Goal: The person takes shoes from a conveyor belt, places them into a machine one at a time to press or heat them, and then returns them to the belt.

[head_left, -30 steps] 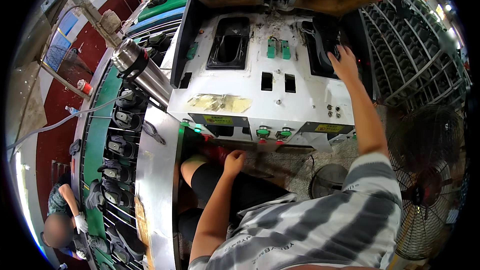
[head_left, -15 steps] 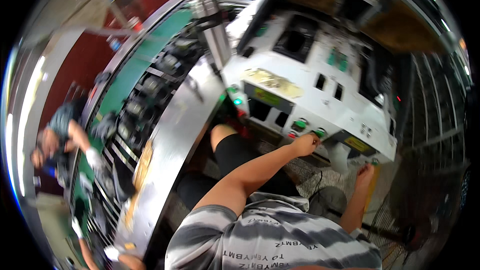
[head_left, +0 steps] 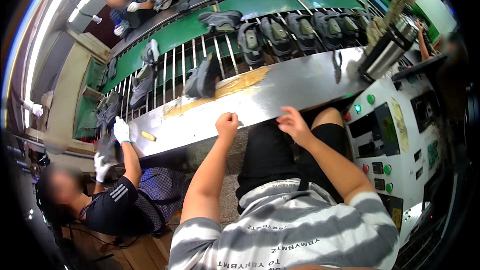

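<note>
My left hand is curled into a loose fist over the front edge of the metal bench; nothing shows sticking out of it. To its right hovers my right hand, fingers apart and holding nothing, just off the same edge. Beyond my left hand a single grey shoe stands tilted beside a torn strip of brown tape. Farther back, several grey shoes are lined up on the metal bars of the conveyor, and another grey shoe lies sideways by the green belt.
A white control machine with green and red buttons stands close on my right. A steel cylinder leans at the bench's right end. At left, a co-worker's gloved hand is by the bench, near a small yellowish piece. More people work across the conveyor.
I have turned left, from the machine to the bench and conveyor. Both hands have come away from the machine's front; my right hand has opened beside the bench edge.
</note>
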`<state>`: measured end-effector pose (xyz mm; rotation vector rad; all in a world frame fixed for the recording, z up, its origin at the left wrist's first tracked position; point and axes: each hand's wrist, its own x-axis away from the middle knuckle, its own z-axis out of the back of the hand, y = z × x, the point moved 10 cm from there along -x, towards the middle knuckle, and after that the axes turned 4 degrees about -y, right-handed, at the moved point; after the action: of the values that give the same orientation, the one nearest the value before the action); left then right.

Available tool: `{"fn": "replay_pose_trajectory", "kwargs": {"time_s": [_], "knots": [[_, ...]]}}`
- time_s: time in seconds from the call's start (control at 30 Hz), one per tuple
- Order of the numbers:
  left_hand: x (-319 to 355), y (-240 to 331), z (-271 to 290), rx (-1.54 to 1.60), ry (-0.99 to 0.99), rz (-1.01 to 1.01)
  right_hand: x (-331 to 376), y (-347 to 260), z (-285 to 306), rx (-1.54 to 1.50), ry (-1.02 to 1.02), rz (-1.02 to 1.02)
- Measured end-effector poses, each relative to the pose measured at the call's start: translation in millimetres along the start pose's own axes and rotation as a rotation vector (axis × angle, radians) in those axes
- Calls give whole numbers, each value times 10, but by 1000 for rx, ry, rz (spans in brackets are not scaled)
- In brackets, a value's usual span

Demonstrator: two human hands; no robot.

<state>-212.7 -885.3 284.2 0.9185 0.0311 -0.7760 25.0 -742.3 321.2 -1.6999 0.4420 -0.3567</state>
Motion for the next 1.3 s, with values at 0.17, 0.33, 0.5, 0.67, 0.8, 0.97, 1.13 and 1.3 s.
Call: {"fn": "replay_pose_trajectory", "kwargs": {"time_s": [0.17,0.33,0.5,0.67,0.8,0.97,1.13,1.3], "knots": [[-207,-1361,956,-318,35,408,-1763,709,-1123,-43,-75,-417],[-333,-1263,971,-500,-3,473,-2775,1178,-1563,-204,131,-542],[-326,-1426,958,-472,-38,522,-3192,1515,-1650,-206,320,-633],[-375,-1511,884,-447,-89,555,-3433,1399,-1705,-370,151,-725],[-377,-1541,980,-481,-41,522,-3651,1307,-1588,-4,84,-673],[-374,-1577,963,-499,-34,507,-3714,1383,-1446,-40,256,-743],[-403,-1531,975,-503,-48,513,-3781,1424,-1371,-175,230,-693],[-401,-1446,1035,-501,-31,505,-3636,858,-1488,-350,153,-584]]}}
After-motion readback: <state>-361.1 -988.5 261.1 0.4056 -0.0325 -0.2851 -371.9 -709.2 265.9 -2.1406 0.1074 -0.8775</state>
